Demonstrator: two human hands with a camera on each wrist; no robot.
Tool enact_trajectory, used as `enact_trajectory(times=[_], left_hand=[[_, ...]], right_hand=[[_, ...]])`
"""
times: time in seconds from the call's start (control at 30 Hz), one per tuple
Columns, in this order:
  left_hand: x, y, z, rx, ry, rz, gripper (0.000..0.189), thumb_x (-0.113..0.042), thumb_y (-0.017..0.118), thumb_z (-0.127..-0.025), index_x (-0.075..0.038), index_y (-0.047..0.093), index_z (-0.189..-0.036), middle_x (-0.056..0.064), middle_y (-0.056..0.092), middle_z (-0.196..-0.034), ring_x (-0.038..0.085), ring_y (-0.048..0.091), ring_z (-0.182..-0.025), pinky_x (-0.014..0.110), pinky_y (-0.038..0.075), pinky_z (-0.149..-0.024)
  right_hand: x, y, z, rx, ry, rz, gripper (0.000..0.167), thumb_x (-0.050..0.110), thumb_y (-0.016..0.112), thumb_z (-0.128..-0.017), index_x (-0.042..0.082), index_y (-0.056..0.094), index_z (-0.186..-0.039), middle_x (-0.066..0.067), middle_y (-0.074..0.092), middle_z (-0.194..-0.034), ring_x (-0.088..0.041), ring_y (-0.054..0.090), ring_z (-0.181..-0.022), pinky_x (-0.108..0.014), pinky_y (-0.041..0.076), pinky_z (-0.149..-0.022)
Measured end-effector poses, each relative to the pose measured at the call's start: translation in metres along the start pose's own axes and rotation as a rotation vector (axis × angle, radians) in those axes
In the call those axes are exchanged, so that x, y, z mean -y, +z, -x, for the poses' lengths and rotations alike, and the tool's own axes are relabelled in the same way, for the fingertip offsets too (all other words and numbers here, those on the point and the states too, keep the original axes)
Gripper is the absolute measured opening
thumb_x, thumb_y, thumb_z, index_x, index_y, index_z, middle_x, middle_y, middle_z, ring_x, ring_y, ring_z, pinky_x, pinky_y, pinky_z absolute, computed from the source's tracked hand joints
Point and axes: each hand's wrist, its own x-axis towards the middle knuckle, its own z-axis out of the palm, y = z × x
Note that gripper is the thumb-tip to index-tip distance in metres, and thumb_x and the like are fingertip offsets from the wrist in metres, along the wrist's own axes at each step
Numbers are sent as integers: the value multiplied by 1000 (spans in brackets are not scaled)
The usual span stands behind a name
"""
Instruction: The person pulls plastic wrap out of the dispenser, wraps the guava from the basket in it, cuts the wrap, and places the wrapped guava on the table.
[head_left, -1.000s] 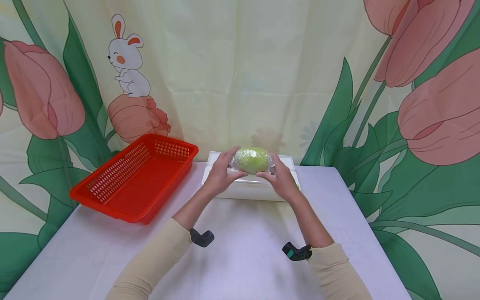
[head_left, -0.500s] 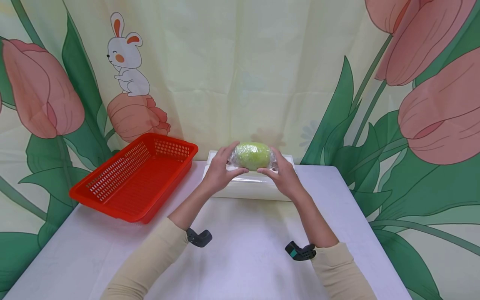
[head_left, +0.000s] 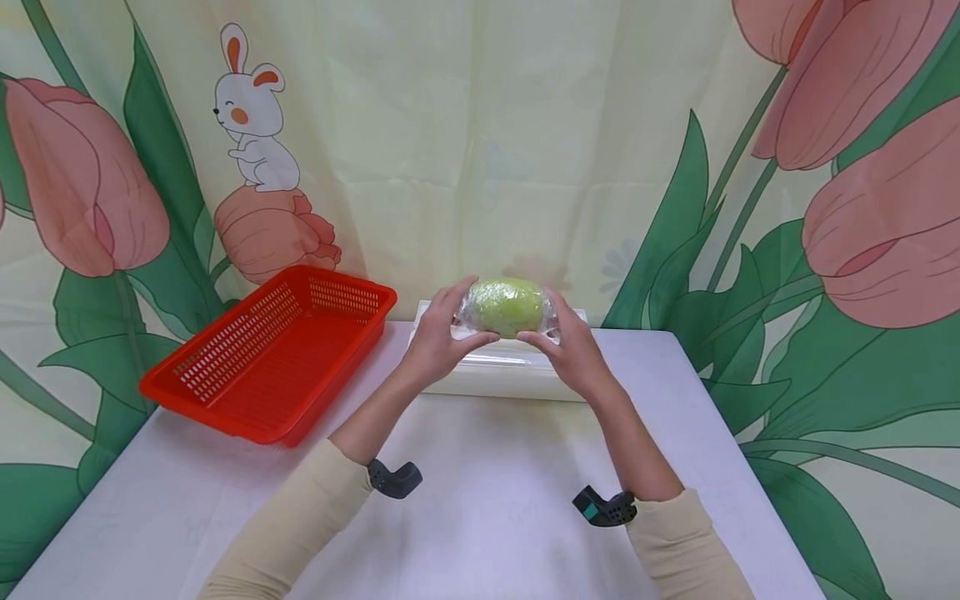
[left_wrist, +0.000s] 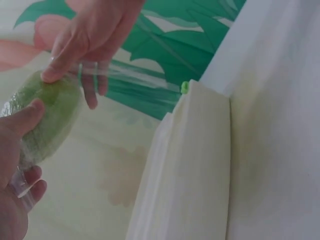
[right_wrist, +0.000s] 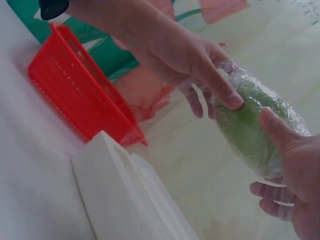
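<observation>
A green oval fruit [head_left: 510, 307] wrapped in clear cling film is held up above a long white box [head_left: 510, 383]. My left hand [head_left: 437, 340] grips its left end, the thumb lying on the near side. On the opposite end my right hand [head_left: 573, 346] holds it likewise, thumb towards the left one. Bunched film shows at both ends of the fruit. In the left wrist view, clear film [left_wrist: 142, 77] stretches from near the fruit towards the box, which has a small green piece [left_wrist: 185, 87] at its corner. The fruit's underside is hidden in the head view.
A red perforated plastic basket [head_left: 262, 367] stands on the left of the table, its inside bare. White cloth [head_left: 487, 492] covers the tabletop. Behind hangs a curtain [head_left: 555, 142] printed with tulips and a rabbit. Dark wrist cameras [head_left: 395, 479] sit below both sleeve cuffs.
Both hands have raised the wrapped fruit slightly and brought it a little closer to the head camera. The forearms have spread slightly apart. The basket and box stay in place.
</observation>
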Motion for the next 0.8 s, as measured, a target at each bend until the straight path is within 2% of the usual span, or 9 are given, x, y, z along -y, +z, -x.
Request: enact_trajectory(times=[0.43, 0.8], left_hand=[[-11, -8, 3, -17, 24, 19, 86, -28, 83, -76, -22, 35, -148, 10, 50, -127, 24, 55, -108, 41, 57, -87], [-23, -15, 6, -23, 27, 6, 86, -30, 82, -77, -24, 35, -149, 8, 50, -131, 21, 53, -111, 35, 57, -87]], right_hand=[[14, -7, 5, -3, 7, 0, 82, 38, 70, -86, 19, 25, -152, -12, 50, -134, -29, 55, -118, -46, 52, -97], [22, -12, 8, -23, -54, -30, 80, 33, 71, -86, 17, 26, -151, -12, 51, -134, -28, 56, -117, -46, 52, -97]])
